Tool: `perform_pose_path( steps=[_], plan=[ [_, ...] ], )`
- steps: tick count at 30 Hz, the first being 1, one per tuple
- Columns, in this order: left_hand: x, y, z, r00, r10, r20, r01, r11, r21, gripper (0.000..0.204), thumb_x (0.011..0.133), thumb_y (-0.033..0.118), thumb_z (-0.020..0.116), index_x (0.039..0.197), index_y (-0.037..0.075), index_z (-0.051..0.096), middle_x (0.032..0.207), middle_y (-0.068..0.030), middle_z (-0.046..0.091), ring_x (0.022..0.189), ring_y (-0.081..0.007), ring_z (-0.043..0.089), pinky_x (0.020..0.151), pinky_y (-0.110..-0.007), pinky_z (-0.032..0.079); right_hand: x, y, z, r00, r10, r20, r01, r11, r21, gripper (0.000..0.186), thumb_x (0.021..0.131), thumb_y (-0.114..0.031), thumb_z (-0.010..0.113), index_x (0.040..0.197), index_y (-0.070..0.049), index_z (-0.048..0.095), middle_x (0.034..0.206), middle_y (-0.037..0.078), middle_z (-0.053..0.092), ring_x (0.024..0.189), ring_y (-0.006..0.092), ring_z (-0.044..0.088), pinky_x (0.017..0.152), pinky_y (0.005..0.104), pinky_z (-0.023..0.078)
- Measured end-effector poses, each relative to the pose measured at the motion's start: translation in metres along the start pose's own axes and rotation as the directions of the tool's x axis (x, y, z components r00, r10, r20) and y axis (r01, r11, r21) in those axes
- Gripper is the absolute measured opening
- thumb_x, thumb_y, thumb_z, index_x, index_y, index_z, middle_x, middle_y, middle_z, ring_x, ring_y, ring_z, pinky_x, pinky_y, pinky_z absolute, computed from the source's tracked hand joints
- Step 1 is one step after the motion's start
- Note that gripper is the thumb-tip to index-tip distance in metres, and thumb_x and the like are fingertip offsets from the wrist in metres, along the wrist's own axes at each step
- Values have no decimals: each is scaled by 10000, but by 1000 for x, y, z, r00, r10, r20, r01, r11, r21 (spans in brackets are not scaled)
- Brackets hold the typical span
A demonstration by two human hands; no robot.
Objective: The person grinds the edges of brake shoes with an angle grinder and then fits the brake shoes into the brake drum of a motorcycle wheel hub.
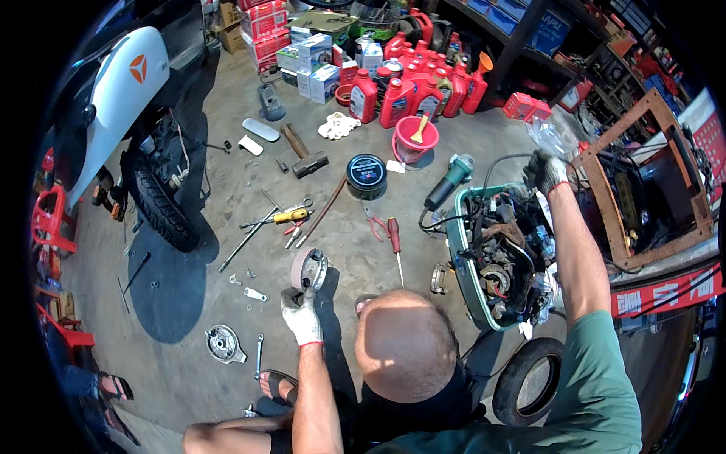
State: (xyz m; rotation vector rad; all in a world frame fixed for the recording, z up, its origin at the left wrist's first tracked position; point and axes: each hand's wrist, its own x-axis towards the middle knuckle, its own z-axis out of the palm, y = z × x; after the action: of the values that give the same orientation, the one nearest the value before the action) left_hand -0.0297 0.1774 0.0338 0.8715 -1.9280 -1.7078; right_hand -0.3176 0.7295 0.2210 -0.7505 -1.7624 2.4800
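My left hand (302,316), in a white knit glove, is closed on the lower edge of a ring-shaped pair of brake shoes (299,264) with pinkish lining, held above the concrete floor. Far to the right, my right hand (546,172), in a glove with dark, soiled fingers, is curled beside a clear plastic bag (550,138) and a dark cable; what it grips, if anything, is hidden. Below that hand stands a green-rimmed bin (461,261) heaped with motor parts and wires. A round brake plate (224,344) lies on the floor at the left.
A screwdriver (394,236), pliers, a hammer (308,162) and a black round tub (367,175) lie ahead. A green angle grinder (451,181) rests by the bin. Red oil bottles (395,102) crowd the back; a motorbike wheel (159,200) stands left, a loose tyre (505,390) lower right.
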Motion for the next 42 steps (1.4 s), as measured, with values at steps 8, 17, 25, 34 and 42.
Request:
perform_pose_path(
  steps=[8,17,25,34,42],
  plan=[
    [-17,40,-2,990,142,-14,-134,959,250,248,819,49,735,1022,17,598,870,-63,624,791,-165,564,745,-340,496,51,46,-85,942,202,-269,-267,935,-234,238,1020,-360,474,888,-207,599,743,0,615,688,189,574,624,394,437],
    [-20,62,-9,992,-65,113,86,977,-196,335,871,-52,632,1202,3,626,1061,-98,663,974,-167,624,835,-323,535,-80,49,53,846,-413,337,506,425,-750,268,959,-251,629,1032,-3,698,802,32,654,685,114,564,630,284,471],
    [-25,66,-14,978,133,160,-98,973,-209,288,838,-90,549,1097,-17,651,1079,-148,697,1036,-220,679,864,-348,559,-215,209,230,560,20,828,760,386,-523,508,826,-22,682,1324,-61,590,1064,120,658,951,161,630,853,318,513],
    [-33,57,-28,959,202,199,-212,977,34,344,778,-92,604,1100,15,663,1199,-170,681,1130,-340,647,954,-414,529,-222,311,233,597,175,783,505,676,-536,380,911,-7,592,1291,9,594,1047,59,676,880,112,613,752,271,514],
    [-35,28,-22,927,294,232,-323,941,102,298,785,-82,607,1062,10,668,1191,-173,683,1125,-350,643,955,-415,524,-245,318,223,664,214,717,347,761,-548,380,904,-76,615,1271,23,617,1142,131,707,1051,174,656,921,317,517]
  ],
)
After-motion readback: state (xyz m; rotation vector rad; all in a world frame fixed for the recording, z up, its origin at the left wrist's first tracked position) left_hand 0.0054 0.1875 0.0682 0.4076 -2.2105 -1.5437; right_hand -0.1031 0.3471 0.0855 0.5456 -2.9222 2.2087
